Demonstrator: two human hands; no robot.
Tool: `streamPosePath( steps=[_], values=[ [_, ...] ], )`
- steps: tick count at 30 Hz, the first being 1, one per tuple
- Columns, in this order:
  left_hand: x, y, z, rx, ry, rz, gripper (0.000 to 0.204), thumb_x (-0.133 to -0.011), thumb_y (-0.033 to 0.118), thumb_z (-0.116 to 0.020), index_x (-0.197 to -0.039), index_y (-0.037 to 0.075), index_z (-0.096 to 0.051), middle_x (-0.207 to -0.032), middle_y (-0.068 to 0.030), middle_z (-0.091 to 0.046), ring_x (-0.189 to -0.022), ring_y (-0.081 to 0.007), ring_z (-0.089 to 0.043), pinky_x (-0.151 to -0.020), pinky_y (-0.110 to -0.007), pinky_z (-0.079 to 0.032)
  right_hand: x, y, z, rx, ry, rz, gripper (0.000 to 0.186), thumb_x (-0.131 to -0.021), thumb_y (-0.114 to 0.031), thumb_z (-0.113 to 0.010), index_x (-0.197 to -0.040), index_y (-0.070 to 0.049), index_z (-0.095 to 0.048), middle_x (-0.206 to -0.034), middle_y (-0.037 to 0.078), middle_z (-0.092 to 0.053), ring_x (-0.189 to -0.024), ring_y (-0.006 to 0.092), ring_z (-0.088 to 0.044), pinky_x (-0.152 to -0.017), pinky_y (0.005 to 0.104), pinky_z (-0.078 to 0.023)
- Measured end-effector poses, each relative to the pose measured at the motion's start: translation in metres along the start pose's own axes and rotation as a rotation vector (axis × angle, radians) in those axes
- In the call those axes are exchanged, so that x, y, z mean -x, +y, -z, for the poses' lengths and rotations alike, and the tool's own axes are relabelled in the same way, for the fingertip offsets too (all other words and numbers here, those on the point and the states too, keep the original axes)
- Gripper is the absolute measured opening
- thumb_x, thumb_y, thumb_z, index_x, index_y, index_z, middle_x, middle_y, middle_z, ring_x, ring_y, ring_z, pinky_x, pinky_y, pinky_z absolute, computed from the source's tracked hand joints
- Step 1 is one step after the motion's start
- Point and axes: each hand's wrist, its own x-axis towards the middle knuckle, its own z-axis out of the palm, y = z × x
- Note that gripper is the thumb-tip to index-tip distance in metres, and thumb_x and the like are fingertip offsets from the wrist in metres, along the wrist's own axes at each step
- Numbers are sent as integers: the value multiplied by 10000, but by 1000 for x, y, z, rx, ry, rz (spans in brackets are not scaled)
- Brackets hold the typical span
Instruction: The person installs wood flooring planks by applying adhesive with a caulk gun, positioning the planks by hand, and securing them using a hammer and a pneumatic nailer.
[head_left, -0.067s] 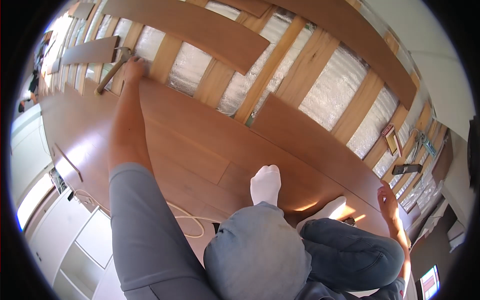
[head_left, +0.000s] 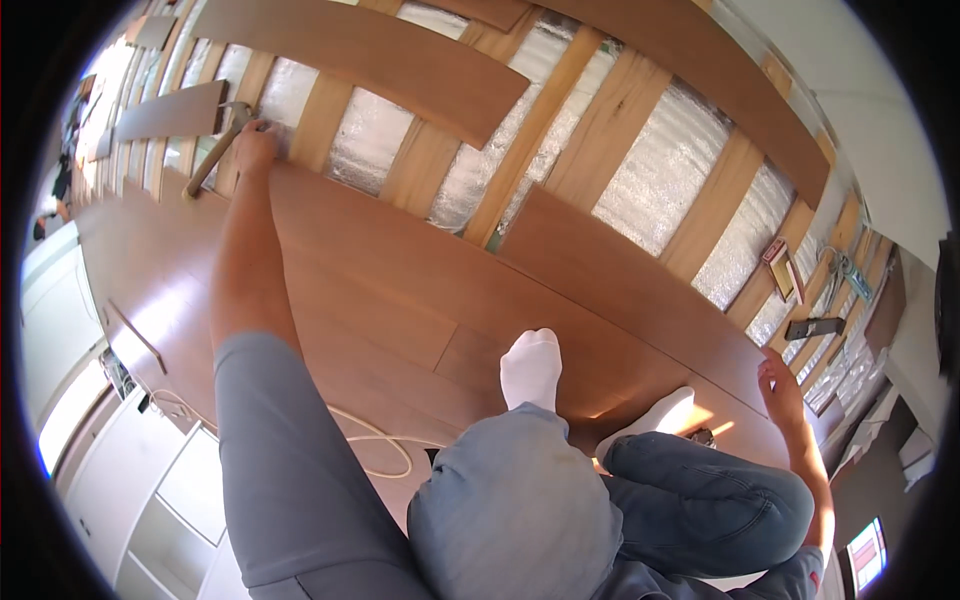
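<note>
My left hand (head_left: 256,148) reaches far out to the left and rests at the far edge of the laid wooden floorboards (head_left: 370,265). Right beside it lies a hammer (head_left: 212,155), its head up against a short loose plank (head_left: 170,112) and its handle slanting back over the boards. The left fingers are partly hidden and look loosely bent, not wrapped around the handle. On the right, my right hand (head_left: 780,388) is open with slightly curled fingers, at the end of a long plank (head_left: 610,265) that lies along the edge of the laid boards.
Wooden battens (head_left: 610,130) run over silvery foil (head_left: 665,160). Loose planks (head_left: 370,60) lie across them. At the right are a red-edged frame-like object (head_left: 782,270) and a dark metal bar (head_left: 815,328). A pale cable (head_left: 385,440) loops near my knees; a white cabinet (head_left: 150,500) stands lower left.
The whole view has shifted slightly. My left hand has drawn its fingers in a little beside the hammer; the right hand has hardly moved.
</note>
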Motion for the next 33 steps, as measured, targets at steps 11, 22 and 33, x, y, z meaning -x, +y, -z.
streamPosePath(
  steps=[11,22,33],
  values=[
    [33,-72,135,692,-149,-294,442,-1029,152,-553,-1426,-22,-640,-1325,-109,-702,-1194,-188,-636,-1052,-317,-481,-69,-62,58,442,-45,296,427,-1014,-209,-630,-1402,-33,-601,-1286,223,-683,-1160,410,-656,-1020,465,-522],
    [296,279,281,1742,-936,-584,518,-1079,94,-525,-1557,-42,-380,-1411,-216,-480,-1179,-234,-514,-1038,-341,-474,-85,-222,84,-49,481,909,728,-958,-427,-736,-1530,-53,-483,-1433,188,-601,-1335,366,-569,-1139,448,-452],
    [483,430,106,1125,-1060,-772,470,-1111,277,-557,-1492,6,-511,-1257,-190,-693,-1066,-267,-683,-954,-405,-569,-31,-65,-9,-441,284,193,309,-878,-257,-701,-992,12,-601,-812,208,-667,-699,376,-672,-681,475,-557]
  ],
)
